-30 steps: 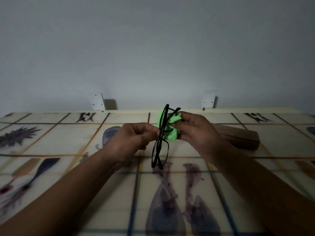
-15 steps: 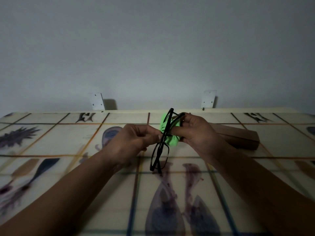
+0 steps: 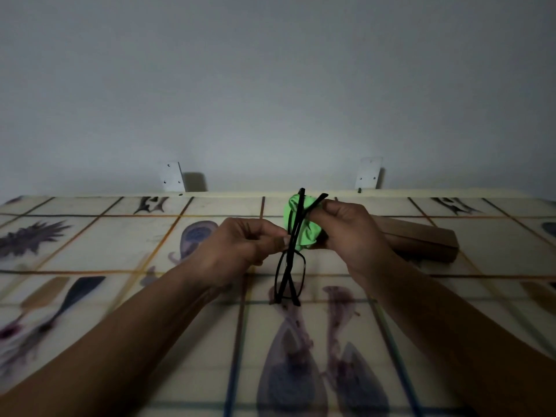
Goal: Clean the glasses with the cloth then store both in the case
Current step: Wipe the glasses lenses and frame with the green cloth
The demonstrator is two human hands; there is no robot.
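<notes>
Black-framed glasses [image 3: 289, 267] hang upright above the table, seen edge-on, one lens below and the other up between my hands. My left hand [image 3: 246, 245] pinches the frame near its middle. My right hand [image 3: 350, 233] presses a bright green cloth [image 3: 304, 233] around the upper lens, thumb and fingers on either side. A brown glasses case [image 3: 421, 243] lies shut on the table, behind and to the right of my right hand, partly hidden by it.
The table [image 3: 120, 242] carries a cream cloth printed with dark fish and plant figures in a line grid. Two white wall brackets [image 3: 171, 177] [image 3: 368, 173] sit at its far edge against a plain grey wall.
The glasses tilted slightly and the cloth shifted over the upper lens as my right hand rubbed. Both hands stay in about the same place.
</notes>
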